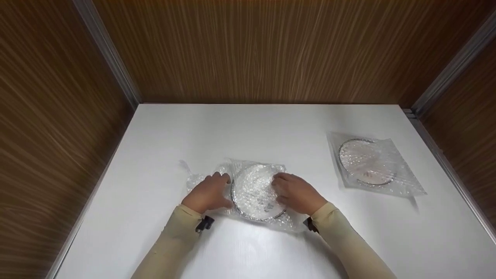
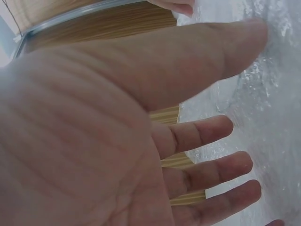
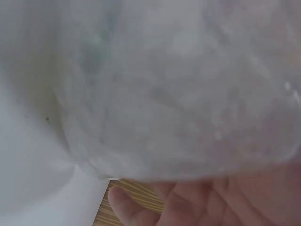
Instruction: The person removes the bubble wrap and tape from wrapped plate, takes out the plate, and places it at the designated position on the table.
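A bubble-wrapped round item with a dark rim (image 1: 255, 193) lies on the white table between the two hands. The left hand (image 1: 211, 193) touches the wrap at its left side, thumb and fingers spread. In the left wrist view that hand (image 2: 141, 127) has fairly straight fingers against the clear wrap (image 2: 277, 103). At the item's right side the right hand (image 1: 296, 192) rests on the wrap with fingers slightly bent. In the right wrist view the wrap (image 3: 178, 108) covers much of the right hand (image 3: 202, 202), hiding most fingers.
A second bubble-wrapped round item (image 1: 368, 162) lies on the table's right side. The white table (image 1: 248, 128) is enclosed by wood-grain panels (image 1: 255, 50) at the back and both sides, with metal edging along the side panels.
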